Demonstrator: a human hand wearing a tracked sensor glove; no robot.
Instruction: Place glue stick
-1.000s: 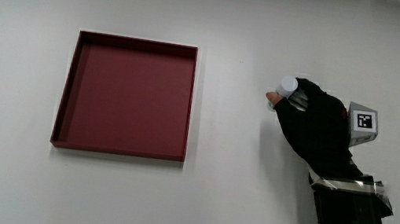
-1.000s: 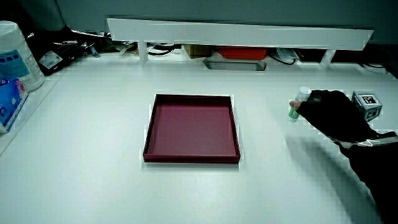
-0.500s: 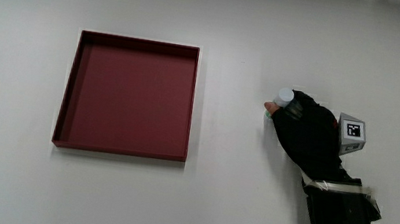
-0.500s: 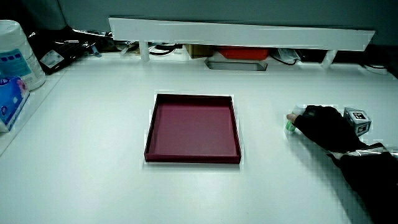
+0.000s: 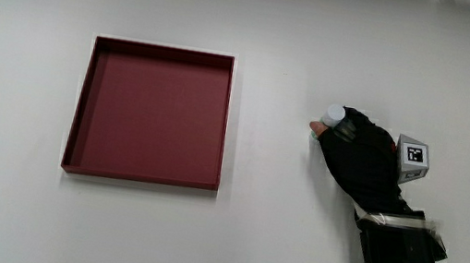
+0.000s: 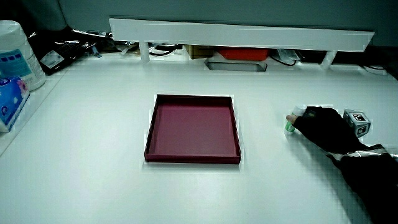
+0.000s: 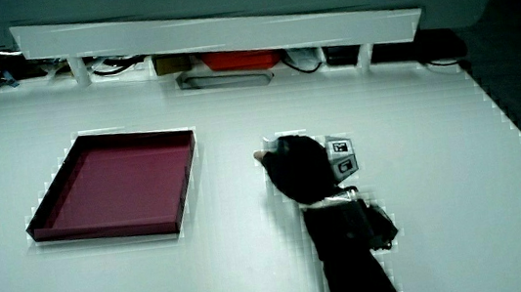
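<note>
The hand (image 5: 360, 155) is resting low on the white worktop (image 5: 293, 243), beside the red tray (image 5: 140, 176) but well apart from it. Its grip is wrapping around the glue stick (image 5: 333, 116), pinching it between the fingers and thumb. The glue stick is standing up on the worktop inside that grip, with its white cap poking out by the fingers. In a side view a bit of green is showing low on the glue stick (image 6: 289, 125). No words on it can be read.

A small cube (image 5: 413, 157) is sitting on the back of the hand. It is showing a black and white square pattern, not letters.

The red tray is a flat square box with low walls. Nothing is lying in it. In both side views the tray (image 6: 192, 160) (image 7: 103, 230) looks the same, with only its red floor showing.

At the worktop's edge in a side view, a round white tub (image 6: 17, 55) with a blue label is standing, and a blue packet (image 6: 10, 102) is lying just beside it, nearer to the person. The writing on both is too small to read.

A low white partition (image 6: 242, 30) is running along the worktop's edge farthest from the person.
</note>
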